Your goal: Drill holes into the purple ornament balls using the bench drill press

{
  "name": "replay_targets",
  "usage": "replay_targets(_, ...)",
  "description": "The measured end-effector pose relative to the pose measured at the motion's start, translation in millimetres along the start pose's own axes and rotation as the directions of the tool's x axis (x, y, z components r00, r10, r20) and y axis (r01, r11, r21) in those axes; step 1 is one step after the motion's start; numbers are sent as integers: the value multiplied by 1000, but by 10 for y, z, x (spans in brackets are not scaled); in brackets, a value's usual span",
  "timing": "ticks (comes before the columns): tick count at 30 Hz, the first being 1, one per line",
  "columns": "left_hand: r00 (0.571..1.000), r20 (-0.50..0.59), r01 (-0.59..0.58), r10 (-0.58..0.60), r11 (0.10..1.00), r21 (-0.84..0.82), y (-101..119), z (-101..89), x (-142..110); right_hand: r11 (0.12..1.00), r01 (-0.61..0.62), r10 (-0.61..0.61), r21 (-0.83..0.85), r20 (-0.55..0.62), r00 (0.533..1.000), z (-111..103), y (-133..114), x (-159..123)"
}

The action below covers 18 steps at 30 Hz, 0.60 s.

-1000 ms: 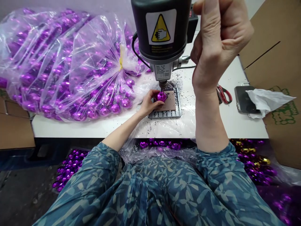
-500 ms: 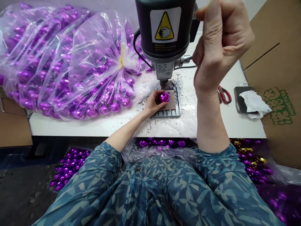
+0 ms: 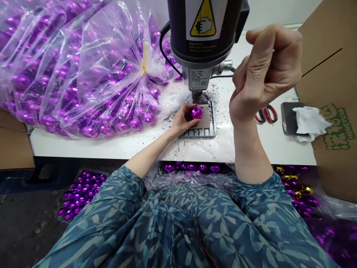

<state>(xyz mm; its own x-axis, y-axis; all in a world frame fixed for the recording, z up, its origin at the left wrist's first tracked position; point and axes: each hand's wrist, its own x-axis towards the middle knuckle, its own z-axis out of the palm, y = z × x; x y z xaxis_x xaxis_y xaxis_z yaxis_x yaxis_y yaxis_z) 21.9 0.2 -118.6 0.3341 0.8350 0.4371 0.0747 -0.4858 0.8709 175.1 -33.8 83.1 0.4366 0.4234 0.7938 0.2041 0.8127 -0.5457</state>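
Note:
My left hand [image 3: 182, 120] grips a shiny purple faceted bauble [image 3: 196, 113] from its left side, thumb and fingers curled about it. The bauble rests on a brown board [image 3: 205, 120] atop the slotted metal base [image 3: 213, 128] of a bench drill [image 3: 205, 54]. Right above it is the drill chuck [image 3: 197, 95]; a thin bit seems to reach the bauble's top, though contact is hard to make out. Raised at the right, my right hand [image 3: 263, 76] is closed round the drill's feed lever [image 3: 230, 68], whose end is hidden in the fist.
A big tied plastic bag [image 3: 92, 74] of purple baubles fills the table's left. Red-handled scissors [image 3: 269, 113] and a dark flat box [image 3: 291, 119] under white tissue [image 3: 311, 121] lie right, beside a carton [image 3: 331, 93]. Dark shavings dot the white table [image 3: 83, 145]. More baubles [image 3: 83, 193] sit below.
My right hand has come down and slightly toward me with the lever. The view has shifted a little. My left hand keeps the bauble in place beneath the chuck.

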Motion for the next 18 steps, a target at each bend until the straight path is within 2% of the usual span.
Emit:
replay_targets(4, 1000, 2, 25, -25, 999, -21, -6, 7, 2, 998, 34, -33, 53, -9, 999, -5, 50, -65)
replay_targets(9, 999, 9, 33, -33, 999, -6, 0, 2, 5, 978, 154, -149, 144, -46, 988, 4, 186, -136)
replay_targets(13, 999, 5, 38, -38, 999, -3, 29, -4, 9, 964, 204, -195, 170, -65, 979, -14, 269, -169)
replay_targets(15, 999, 5, 45, -45, 999, 1, 51, -6, 10, 965, 211, -205, 157, -51, 977, -51, 325, -196)
replay_targets(18, 999, 3, 45, -45, 999, -12, 72, -2, 7, 981, 157, -152, 112, -56, 987, -137, 428, -275)
